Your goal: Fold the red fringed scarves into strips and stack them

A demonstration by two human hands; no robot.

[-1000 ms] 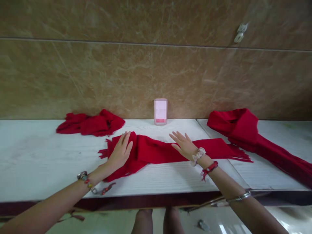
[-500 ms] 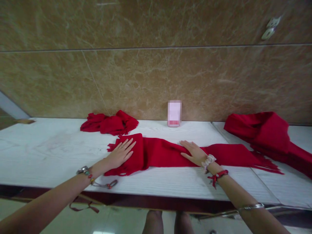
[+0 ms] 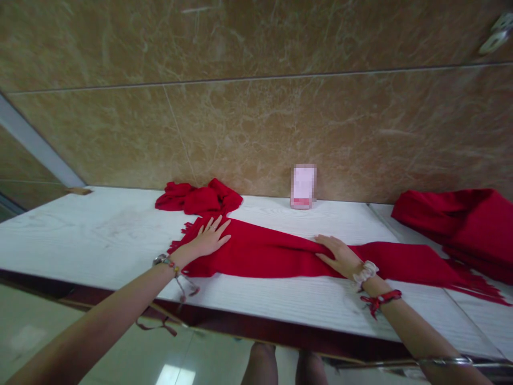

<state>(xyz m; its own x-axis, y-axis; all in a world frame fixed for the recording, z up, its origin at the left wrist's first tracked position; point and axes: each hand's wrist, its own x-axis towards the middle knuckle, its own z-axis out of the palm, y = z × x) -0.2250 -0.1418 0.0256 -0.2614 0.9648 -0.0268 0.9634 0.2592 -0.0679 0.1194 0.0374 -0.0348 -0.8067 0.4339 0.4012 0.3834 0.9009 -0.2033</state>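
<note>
Head view is showing a red scarf (image 3: 268, 254) lying lengthwise along the white desk (image 3: 108, 235), its plain cloth narrowing toward the right, its fringes spreading at both ends and a soft crease running toward the right hand (image 3: 339, 255). The left hand (image 3: 206, 240) is pressing palm down near the scarf's left end, its fingers spreading wide and flat. The right hand is resting on the cloth, its fingers staying close together and its thumb standing apart from them. Just behind the left end, a crumpled cloth (image 3: 198, 199), also red, is lying by the wall (image 3: 256, 128); a phone (image 3: 303, 184) with a blurred screen is leaning upright there. A bunched scarf (image 3: 460, 219) is lying at the far right. Compared with half a second ago, the thick fold beside the left hand is now lying smoothed out, and the view is turning leftward
</note>
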